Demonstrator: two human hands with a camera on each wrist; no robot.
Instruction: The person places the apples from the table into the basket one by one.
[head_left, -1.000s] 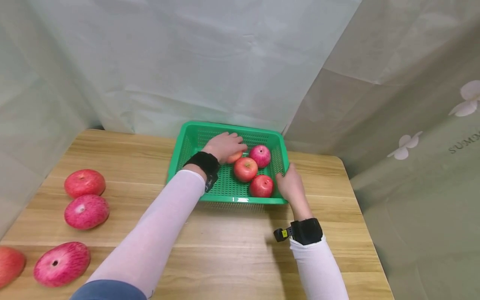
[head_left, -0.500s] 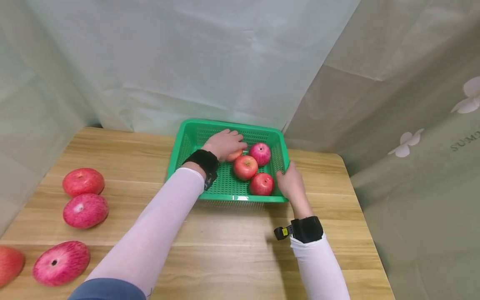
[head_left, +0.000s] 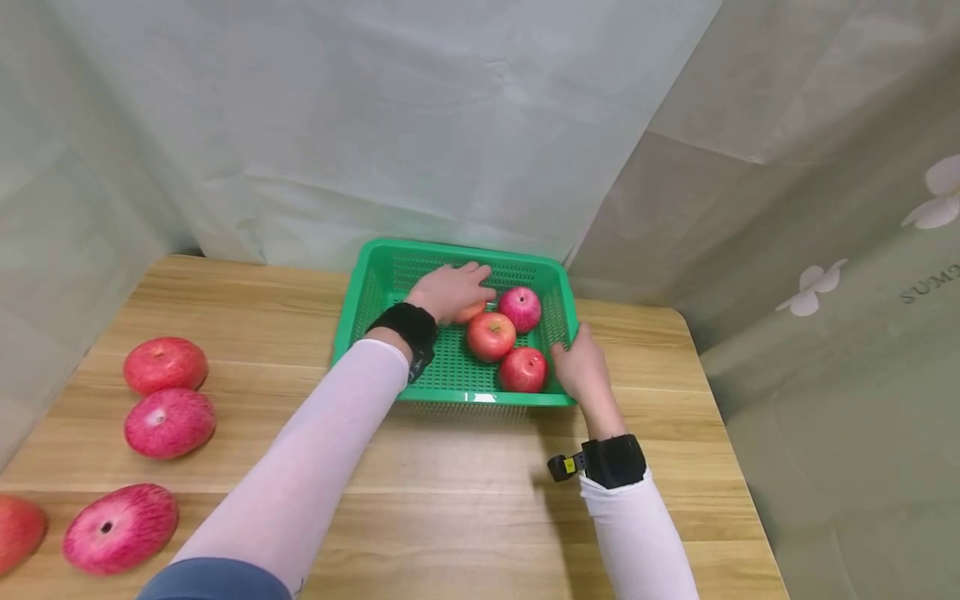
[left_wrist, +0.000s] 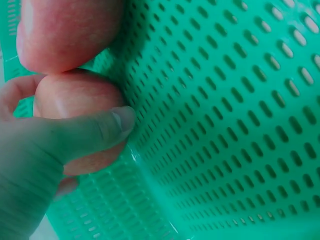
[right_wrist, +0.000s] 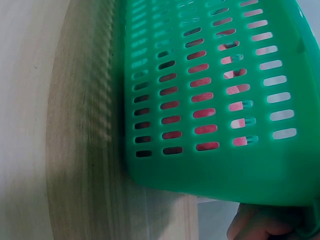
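Observation:
Inside the green plastic basket (head_left: 442, 397), my left hand (head_left: 448, 293) grips an apple (head_left: 471, 312), its top covered by the fingers. The left wrist view has the thumb (left_wrist: 95, 132) curled across this apple (left_wrist: 75, 92), which touches another apple (left_wrist: 70, 32). Three more apples lie at the basket's right: a dark pink one (head_left: 520, 309), a red-orange one (head_left: 491, 337) and a red one (head_left: 523, 370). At the basket's right end, my right hand (head_left: 583, 367) holds the rim. Its curled fingers (right_wrist: 267, 222) show under the rim in the right wrist view.
On the left of the wooden table (head_left: 465, 500) lie several apples, among them a red one (head_left: 165, 365), a pink one (head_left: 169, 422) and a striped one (head_left: 122, 528). A pale curtain (head_left: 420, 125) hangs close behind the basket, and another (head_left: 825, 400) along the right.

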